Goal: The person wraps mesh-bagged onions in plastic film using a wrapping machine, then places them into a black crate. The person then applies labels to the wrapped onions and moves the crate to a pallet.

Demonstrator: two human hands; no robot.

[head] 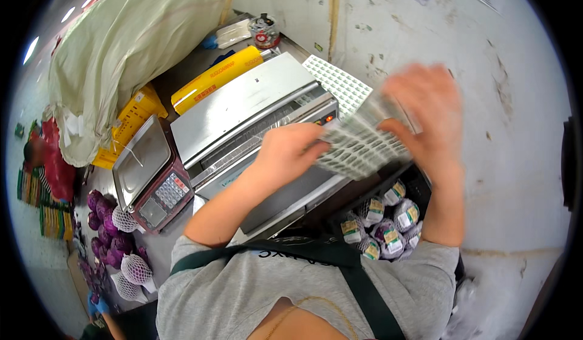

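My left hand (pixel 291 151) pinches the left edge of a sheet of printed labels (pixel 364 151) between thumb and fingers. The sheet is tilted and blurred, held above the front right of a metal cling-film wrapping machine (pixel 241 103). At the sheet's right side is my right hand (pixel 423 107), strongly blurred, fingers raised and thumb near the sheet's edge; whether it grips the sheet cannot be made out. More label sheets (pixel 339 82) lie behind, by the wall. Below my right forearm, a dark crate (pixel 416 185) holds several net-wrapped, labelled purple cabbages (pixel 387 237).
A price scale (pixel 161 194) stands left of the machine, near purple cabbages (pixel 107 217), some in white foam nets (pixel 136 269). Behind are a yellow film roll (pixel 218 78), a plastic jar (pixel 264 32) and a large pale sack (pixel 136 35). Another person's blue-gloved hands (pixel 98 303) work at lower left.
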